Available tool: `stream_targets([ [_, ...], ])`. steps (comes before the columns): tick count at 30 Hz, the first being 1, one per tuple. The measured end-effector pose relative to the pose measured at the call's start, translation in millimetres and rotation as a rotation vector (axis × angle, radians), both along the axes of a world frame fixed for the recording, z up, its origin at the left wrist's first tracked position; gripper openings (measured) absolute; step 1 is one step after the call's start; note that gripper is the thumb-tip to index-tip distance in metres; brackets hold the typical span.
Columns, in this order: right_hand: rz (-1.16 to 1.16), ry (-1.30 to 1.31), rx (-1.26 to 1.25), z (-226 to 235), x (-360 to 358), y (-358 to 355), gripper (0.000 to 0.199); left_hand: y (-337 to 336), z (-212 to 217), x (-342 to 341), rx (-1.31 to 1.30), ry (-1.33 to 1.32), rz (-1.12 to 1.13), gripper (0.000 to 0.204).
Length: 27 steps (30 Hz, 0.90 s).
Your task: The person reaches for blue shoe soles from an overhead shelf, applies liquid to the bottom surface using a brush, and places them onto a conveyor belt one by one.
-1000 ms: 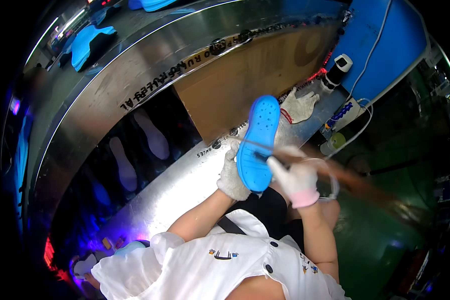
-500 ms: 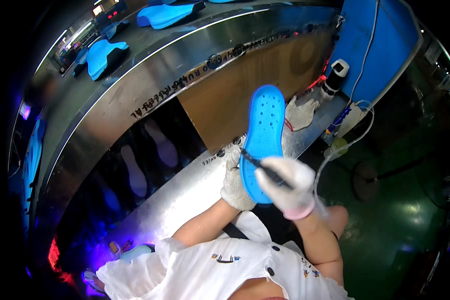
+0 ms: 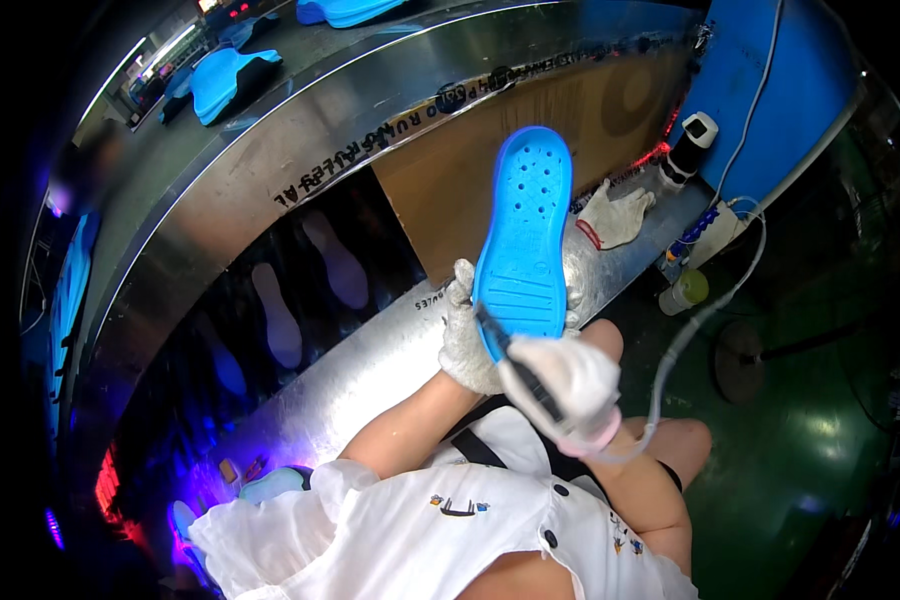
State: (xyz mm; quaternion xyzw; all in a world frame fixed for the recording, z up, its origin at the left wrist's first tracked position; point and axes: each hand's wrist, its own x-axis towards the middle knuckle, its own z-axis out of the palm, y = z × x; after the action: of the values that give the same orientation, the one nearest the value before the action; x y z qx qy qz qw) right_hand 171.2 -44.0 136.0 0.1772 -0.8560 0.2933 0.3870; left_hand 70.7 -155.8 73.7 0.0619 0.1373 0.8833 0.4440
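A bright blue foam shoe sole stands tilted up in front of me, its holed end away from me and its ridged end nearer. My left hand, in a whitish knit glove, grips it from the left edge, with fingertips showing past the right edge. My right hand, gloved too and blurred, is closed round a slim black pen-like tool. The tool's tip is at the sole's lower left edge; I cannot tell whether it touches. A clear hose runs up to the right hand.
On the metal ledge lie a loose glove and a black-and-white device. Cardboard lines the back below a dark belt carrying blue soles. A blue panel stands right, with a yellow-green cup below it.
The sole has moved up and away from my lap. My right hand with the tool now sits lower against it, near the sole's nearer end. The view has shifted slightly.
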Motion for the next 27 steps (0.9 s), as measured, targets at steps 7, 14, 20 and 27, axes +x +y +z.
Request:
stream_targets([
  [7, -0.090, -0.016, -0.109, -6.2, -0.1, 13.5, 0.021, 1.8, 2.8, -8.8, 0.028, -0.011, 0.053, 0.105],
  [14, -0.078, -0.235, -0.482, 2.0, 7.7, 6.3, 0.025, -6.7, 15.8, -25.1, 0.030, 0.124, -0.002, 0.109],
  [20, 0.106, -0.311, -0.398, 2.8, 15.2, 3.4, 0.026, -15.5, 21.8, -41.7, 0.021, 0.196, -0.224, 0.103],
  [27, 0.248, -0.422, -0.109, 7.0, 19.0, -2.8, 0.024, -29.7, 1.1, -68.8, -0.056, 0.254, -0.383, 0.094],
])
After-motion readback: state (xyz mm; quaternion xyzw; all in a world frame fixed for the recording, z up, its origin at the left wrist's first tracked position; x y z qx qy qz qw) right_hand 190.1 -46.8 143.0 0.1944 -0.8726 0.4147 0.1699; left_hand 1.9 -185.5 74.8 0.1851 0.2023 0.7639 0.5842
